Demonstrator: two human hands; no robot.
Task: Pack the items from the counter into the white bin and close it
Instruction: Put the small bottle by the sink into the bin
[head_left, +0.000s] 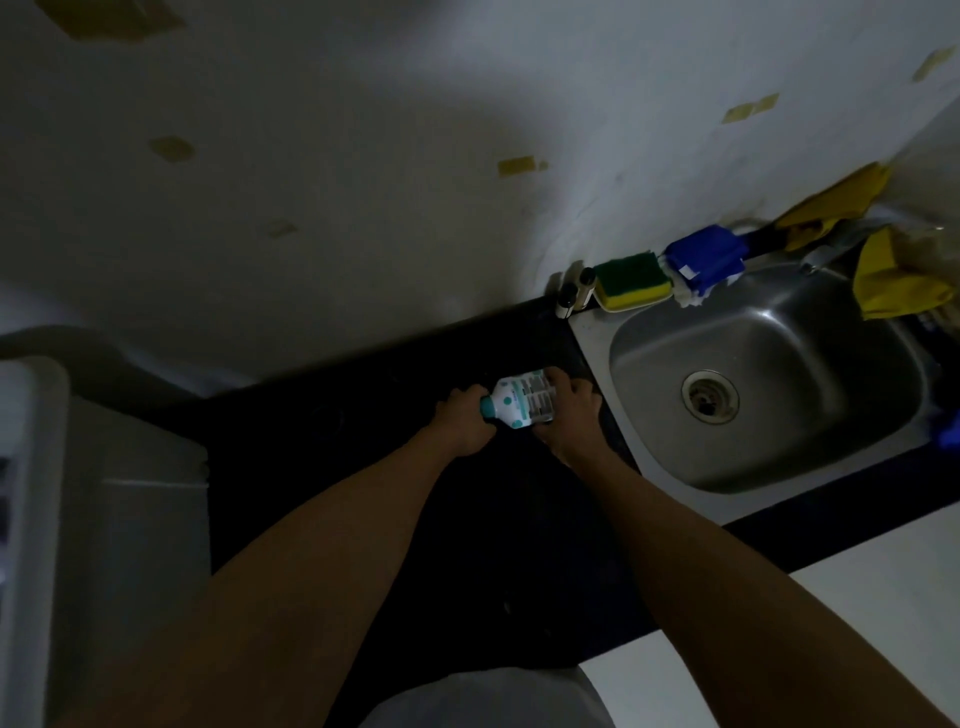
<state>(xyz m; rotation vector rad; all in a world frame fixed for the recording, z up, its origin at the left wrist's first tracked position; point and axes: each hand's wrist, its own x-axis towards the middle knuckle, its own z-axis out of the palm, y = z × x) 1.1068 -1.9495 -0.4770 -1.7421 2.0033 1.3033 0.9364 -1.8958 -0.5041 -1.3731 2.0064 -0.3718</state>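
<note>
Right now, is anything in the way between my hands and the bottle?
Nothing visible. The left hand grips the bottle at its cap end, and the right hand holds its other end, over the dark counter.

Bare forearms (332, 545); left hand (462, 423), right hand (569, 410) bare; pale grey garment (488, 699) at torso.

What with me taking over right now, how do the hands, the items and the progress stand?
Left hand grips the cap end of the dotted white bottle; right hand holds its base end, low over the dark counter.
Two small dark bottles stand at the wall beside the sink.
Done: nothing packed that I can see; the white bin is not clearly in view.
Left: pack the bottle and the other items, close the bin.
</note>
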